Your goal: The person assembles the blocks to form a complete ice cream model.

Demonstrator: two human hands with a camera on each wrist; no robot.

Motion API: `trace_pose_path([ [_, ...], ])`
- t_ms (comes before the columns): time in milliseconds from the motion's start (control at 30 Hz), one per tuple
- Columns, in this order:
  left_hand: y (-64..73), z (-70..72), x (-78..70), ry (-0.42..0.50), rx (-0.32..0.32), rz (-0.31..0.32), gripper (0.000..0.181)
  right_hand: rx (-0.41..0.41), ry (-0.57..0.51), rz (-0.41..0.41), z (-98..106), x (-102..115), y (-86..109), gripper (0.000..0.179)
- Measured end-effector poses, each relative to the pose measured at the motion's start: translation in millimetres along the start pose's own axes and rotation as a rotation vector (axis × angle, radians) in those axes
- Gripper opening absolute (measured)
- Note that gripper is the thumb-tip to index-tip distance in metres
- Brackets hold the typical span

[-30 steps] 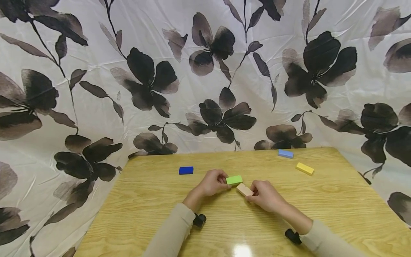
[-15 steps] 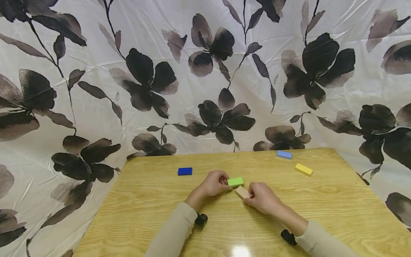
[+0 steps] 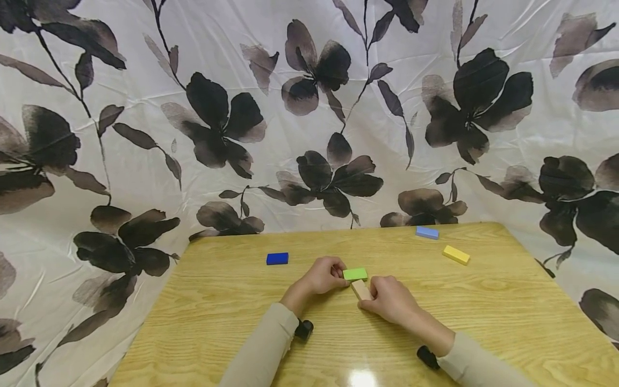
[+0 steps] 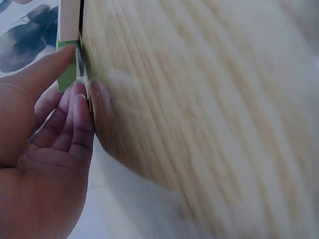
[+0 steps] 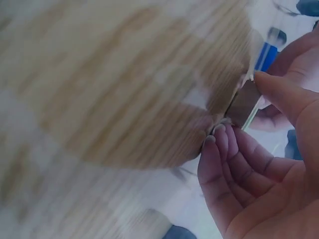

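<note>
My left hand [image 3: 323,276] pinches the left end of a lime green block [image 3: 355,274] between thumb and fingers, low over the table. In the left wrist view the thumb lies along the green block [image 4: 67,79], and a pale block [image 4: 69,20] shows just beyond it. My right hand [image 3: 393,299] grips a beige wooden block [image 3: 361,290] by its right side. The beige block lies at a slant, its far end right at the green block's near edge. In the right wrist view the thumb and fingertips hold the beige block [image 5: 244,103] at opposite ends.
A dark blue block [image 3: 278,259] lies on the wooden table [image 3: 232,301] left of the hands. Toward the back right are a light blue block [image 3: 427,233] and a yellow block [image 3: 456,255]. A flowered cloth [image 3: 271,134] hangs behind the table's far edge.
My right hand has brought the beige block a little leftward and turned it more lengthwise, its far end now against the green block's near side. The left hand has barely moved.
</note>
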State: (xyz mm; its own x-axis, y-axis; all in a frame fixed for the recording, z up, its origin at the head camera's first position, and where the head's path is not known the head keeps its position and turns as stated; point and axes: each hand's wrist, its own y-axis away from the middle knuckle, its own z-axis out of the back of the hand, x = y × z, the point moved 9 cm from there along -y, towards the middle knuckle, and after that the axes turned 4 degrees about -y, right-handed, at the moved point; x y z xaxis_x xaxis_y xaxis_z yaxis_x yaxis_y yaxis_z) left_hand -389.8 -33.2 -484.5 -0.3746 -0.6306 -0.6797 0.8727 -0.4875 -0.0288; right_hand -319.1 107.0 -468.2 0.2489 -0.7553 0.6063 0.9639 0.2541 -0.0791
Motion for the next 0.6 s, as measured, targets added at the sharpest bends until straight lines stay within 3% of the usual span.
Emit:
trace_pose_path([
  [600,-5.7,-3.4,2.6,-0.009,0.042,0.005,0.019,0.081,-0.039,0.061,-1.9,0.4,-2.3,0.029],
])
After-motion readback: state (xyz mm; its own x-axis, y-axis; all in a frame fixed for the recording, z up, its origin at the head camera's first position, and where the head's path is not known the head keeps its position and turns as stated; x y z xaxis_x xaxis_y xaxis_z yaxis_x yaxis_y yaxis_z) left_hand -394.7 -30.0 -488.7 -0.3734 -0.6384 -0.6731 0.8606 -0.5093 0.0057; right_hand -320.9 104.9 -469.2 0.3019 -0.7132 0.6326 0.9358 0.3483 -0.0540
